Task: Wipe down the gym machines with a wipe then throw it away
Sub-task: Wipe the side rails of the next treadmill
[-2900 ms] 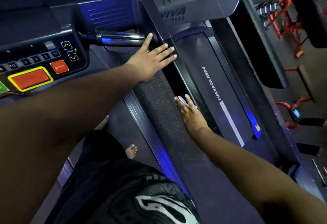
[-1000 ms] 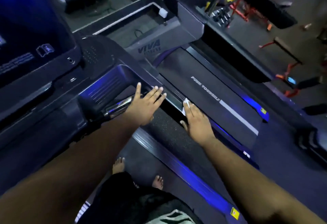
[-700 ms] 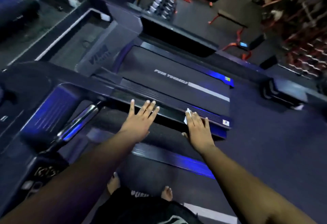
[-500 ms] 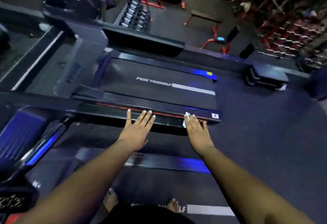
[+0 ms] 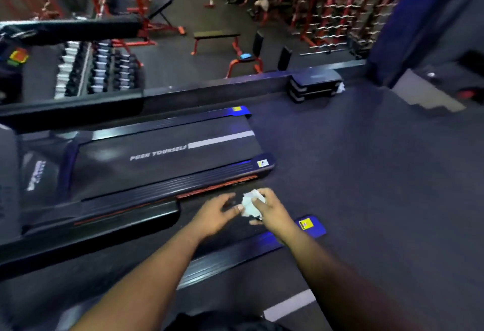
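The wipe (image 5: 251, 203), white and crumpled, is sitting in the air between the two hands, just above the near treadmill's rear end. The right hand (image 5: 269, 213) is gripping it, fingers curled round its right side and thumb underneath. The left hand (image 5: 216, 214) is reaching in from the left with fingers loosely bent, its fingertips (image 5: 238, 207) touching the wipe's left edge (whether they are pinching it is too blurred to tell). Both forearms are stretching forward from the bottom of the view. Beyond the hands, a second treadmill (image 5: 167, 158) is lying across the view, its belt reading "PUSH YOURSELF". A dumbbell rack (image 5: 94, 69) is standing behind it on the left, and a red-legged bench (image 5: 216, 40) farther back on the dark floor (image 5: 366, 186).
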`<state>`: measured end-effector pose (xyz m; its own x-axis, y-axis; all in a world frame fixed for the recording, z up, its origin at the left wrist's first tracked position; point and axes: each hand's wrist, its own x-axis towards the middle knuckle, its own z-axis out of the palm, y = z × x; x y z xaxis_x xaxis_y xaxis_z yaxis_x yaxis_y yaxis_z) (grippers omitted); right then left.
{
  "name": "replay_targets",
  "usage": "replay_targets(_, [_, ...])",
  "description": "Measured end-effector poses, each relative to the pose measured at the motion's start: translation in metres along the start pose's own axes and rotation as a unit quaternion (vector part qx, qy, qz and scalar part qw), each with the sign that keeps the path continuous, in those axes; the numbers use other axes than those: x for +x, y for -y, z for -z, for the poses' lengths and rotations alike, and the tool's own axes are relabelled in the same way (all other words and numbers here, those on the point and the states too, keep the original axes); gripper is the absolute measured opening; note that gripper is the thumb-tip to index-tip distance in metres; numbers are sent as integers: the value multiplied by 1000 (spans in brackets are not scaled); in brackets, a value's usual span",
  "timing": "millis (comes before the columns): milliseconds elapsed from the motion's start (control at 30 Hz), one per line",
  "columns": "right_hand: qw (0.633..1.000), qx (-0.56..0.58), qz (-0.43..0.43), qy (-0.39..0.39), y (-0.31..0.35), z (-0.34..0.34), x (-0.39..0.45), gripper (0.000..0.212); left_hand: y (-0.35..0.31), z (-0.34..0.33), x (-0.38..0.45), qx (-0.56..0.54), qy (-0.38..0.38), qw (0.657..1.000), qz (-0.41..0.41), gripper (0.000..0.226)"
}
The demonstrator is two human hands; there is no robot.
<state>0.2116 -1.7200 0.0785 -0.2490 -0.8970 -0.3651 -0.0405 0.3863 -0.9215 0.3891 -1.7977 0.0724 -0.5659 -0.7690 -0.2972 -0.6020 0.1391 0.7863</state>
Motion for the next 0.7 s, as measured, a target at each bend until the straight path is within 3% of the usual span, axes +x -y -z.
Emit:
replay_targets(233, [985, 135, -25, -104, -10, 109, 1, 5, -85, -69, 79, -171, 61, 983, 1, 3])
replay_targets(533, [964, 55, -83, -246, -24, 214, 32, 12, -142, -130, 195, -200, 88, 976, -2, 15])
replay_targets(700, [961, 7, -86, -262, -15, 258, 56, 11, -181, -150, 252, -173, 90, 980, -41, 15])
